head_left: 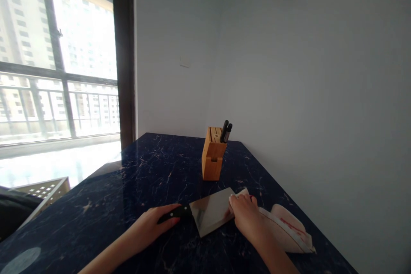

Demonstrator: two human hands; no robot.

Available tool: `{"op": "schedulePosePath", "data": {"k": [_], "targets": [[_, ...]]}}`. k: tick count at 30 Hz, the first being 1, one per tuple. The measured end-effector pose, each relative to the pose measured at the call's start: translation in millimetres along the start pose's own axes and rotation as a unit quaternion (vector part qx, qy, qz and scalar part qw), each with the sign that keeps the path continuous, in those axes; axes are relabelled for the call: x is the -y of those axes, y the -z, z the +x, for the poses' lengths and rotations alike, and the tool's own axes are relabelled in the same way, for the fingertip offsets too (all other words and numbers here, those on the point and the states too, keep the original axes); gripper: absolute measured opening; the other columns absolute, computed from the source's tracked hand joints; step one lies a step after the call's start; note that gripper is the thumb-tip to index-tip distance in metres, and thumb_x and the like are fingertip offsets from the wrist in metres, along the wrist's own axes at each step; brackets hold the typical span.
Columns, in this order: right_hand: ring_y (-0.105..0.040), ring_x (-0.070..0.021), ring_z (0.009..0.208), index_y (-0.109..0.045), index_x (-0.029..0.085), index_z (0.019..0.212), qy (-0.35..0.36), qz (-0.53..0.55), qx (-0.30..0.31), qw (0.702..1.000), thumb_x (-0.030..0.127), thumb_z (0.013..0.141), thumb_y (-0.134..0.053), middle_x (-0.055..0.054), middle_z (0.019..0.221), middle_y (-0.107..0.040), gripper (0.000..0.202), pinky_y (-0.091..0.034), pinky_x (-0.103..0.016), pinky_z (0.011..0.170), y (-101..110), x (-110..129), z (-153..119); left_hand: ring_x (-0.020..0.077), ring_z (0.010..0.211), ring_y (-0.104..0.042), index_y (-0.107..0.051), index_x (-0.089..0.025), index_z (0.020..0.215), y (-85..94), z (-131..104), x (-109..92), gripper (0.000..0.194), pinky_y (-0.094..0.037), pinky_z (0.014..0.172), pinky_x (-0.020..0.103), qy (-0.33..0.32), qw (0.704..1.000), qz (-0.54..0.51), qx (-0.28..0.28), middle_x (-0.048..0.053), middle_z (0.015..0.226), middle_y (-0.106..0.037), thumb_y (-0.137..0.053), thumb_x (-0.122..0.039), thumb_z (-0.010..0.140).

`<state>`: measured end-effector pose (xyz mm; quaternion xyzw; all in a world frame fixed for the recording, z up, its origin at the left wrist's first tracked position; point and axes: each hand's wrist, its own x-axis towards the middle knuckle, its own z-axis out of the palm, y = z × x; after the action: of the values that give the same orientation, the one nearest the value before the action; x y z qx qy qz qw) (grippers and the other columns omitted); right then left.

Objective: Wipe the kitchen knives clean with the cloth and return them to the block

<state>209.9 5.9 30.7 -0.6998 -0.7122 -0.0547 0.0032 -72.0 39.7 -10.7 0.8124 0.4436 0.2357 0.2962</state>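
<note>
A cleaver point(213, 210) with a broad steel blade and a black riveted handle is held above the dark table, its blade pointing right. My left hand point(157, 220) is closed around the handle. At the blade's far end, my right hand point(245, 212) pinches a pale cloth point(285, 227) against the metal. The rest of the cloth, with red marks and a stitched edge, trails to the right onto the table. Beyond the blade stands a wooden knife block point(212, 154), with black-handled tools point(226, 132) in its right side and open slots on top.
The dark blue marbled table point(154, 167) runs back to a grey wall point(305, 72) on the right. A pale perforated chair or basket point(48, 192) sits at the left edge. A bright window point(86, 43) is farther left.
</note>
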Motion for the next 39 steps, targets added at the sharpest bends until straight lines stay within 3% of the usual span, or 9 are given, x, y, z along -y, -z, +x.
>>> {"op": "schedulePosePath", "data": {"k": [3,7,16,22,24,31,35,39], "targets": [[-0.045,-0.0251,0.104,-0.054,0.019,0.112,0.044,0.040,-0.011,0.998,0.003,0.075,-0.037,-0.012,0.107,-0.058,0.044,-0.026,-0.036,0.082,-3,10,-4,0.0213,0.101,-0.058,-0.055,-0.032,0.116,0.6,0,-2,0.044,-0.043,0.088,0.027,0.005,1.000,-0.008,0.003,-0.004,0.111,-0.063,-0.049,-0.051,0.077],[-0.043,-0.0205,0.104,-0.047,0.032,0.119,0.104,0.079,-0.045,0.990,0.008,0.079,-0.038,-0.005,0.114,-0.054,0.048,-0.024,-0.033,0.081,-9,19,-1,0.0200,0.095,-0.060,-0.054,-0.029,0.117,2.5,-1,-6,0.045,-0.044,0.085,0.026,0.006,0.999,-0.025,0.023,-0.004,0.108,-0.065,-0.048,-0.051,0.078],[-0.044,-0.0237,0.098,-0.046,0.034,0.121,0.017,0.014,-0.090,0.996,0.016,0.084,-0.034,-0.008,0.109,-0.054,0.043,-0.025,-0.034,0.075,-23,-3,21,0.0209,0.100,-0.059,-0.056,-0.030,0.115,1.6,-1,-7,0.044,-0.044,0.086,0.026,0.011,1.000,0.011,0.001,-0.003,0.110,-0.064,-0.048,-0.051,0.077],[-0.043,-0.0227,0.100,-0.046,0.037,0.120,0.115,0.069,-0.111,0.985,0.014,0.083,-0.036,-0.005,0.108,-0.055,0.045,-0.023,-0.035,0.078,-18,20,12,0.0207,0.100,-0.059,-0.056,-0.028,0.115,0.3,0,-5,0.046,-0.044,0.086,0.026,0.006,1.000,0.016,-0.002,-0.002,0.111,-0.064,-0.049,-0.051,0.077],[-0.043,-0.0225,0.100,-0.046,0.038,0.120,0.112,0.066,-0.106,0.986,0.015,0.084,-0.035,-0.005,0.108,-0.055,0.044,-0.022,-0.036,0.080,-16,21,12,0.0206,0.100,-0.059,-0.055,-0.028,0.116,-0.3,0,-4,0.046,-0.044,0.085,0.026,0.007,1.000,0.016,-0.004,-0.002,0.111,-0.064,-0.049,-0.051,0.077],[-0.043,-0.0243,0.101,-0.045,0.041,0.121,-0.016,0.001,-0.073,0.997,0.020,0.086,-0.032,-0.006,0.112,-0.054,0.042,-0.025,-0.037,0.077,-24,-14,34,0.0209,0.098,-0.060,-0.058,-0.027,0.113,-2.2,1,-2,0.045,-0.045,0.085,0.026,0.018,0.999,0.022,-0.017,-0.001,0.108,-0.065,-0.052,-0.049,0.075],[-0.044,-0.0242,0.101,-0.045,0.042,0.119,-0.021,0.004,-0.065,0.998,0.021,0.087,-0.032,-0.005,0.111,-0.055,0.041,-0.025,-0.038,0.077,-29,-28,37,0.0208,0.098,-0.060,-0.057,-0.028,0.113,-2.1,0,-4,0.044,-0.044,0.085,0.027,0.016,1.000,0.016,-0.020,-0.002,0.108,-0.065,-0.051,-0.050,0.075],[-0.045,-0.0238,0.100,-0.049,0.035,0.115,-0.002,0.010,-0.072,0.997,0.017,0.086,-0.032,-0.006,0.107,-0.057,0.038,-0.025,-0.038,0.078,-30,-36,30,0.0209,0.099,-0.059,-0.057,-0.030,0.114,-1.5,-1,-6,0.043,-0.044,0.085,0.027,0.012,1.000,0.012,-0.017,-0.003,0.109,-0.065,-0.050,-0.050,0.076]]}}
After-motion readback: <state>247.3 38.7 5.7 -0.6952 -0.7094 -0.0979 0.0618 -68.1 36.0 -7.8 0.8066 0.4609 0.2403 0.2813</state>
